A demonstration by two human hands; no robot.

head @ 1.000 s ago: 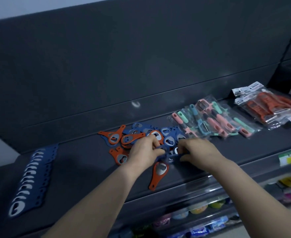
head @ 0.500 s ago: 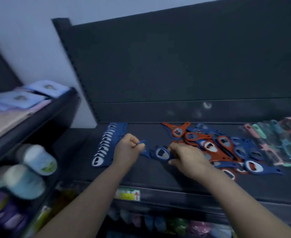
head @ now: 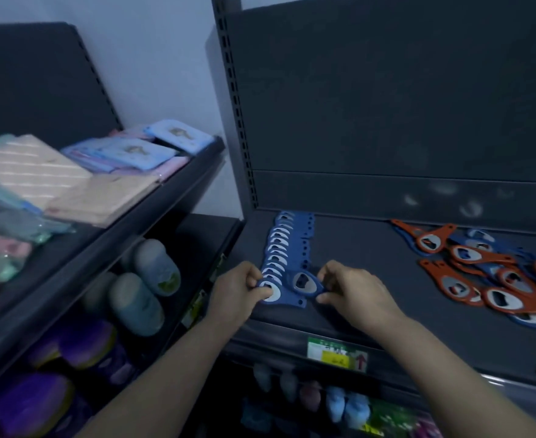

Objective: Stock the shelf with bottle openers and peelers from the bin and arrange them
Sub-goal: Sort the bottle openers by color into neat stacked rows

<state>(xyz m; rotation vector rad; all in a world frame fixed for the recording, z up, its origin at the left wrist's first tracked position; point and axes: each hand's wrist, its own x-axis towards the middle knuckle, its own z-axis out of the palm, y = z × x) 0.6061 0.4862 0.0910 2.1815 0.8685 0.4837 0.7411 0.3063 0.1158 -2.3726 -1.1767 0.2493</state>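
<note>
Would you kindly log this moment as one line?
left hand: steadies blue opener row | right hand: holds blue opener | orange-blue pile: unsorted

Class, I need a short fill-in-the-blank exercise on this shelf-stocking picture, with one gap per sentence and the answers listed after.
1. Both hands hold a bottle opener coloured ____.
2. It sits at the near end of a neat row of openers on the ____ side of the shelf.
3. The loose pile to the right mixes blue openers with ____ ones.

Answers: blue; left; orange
</note>
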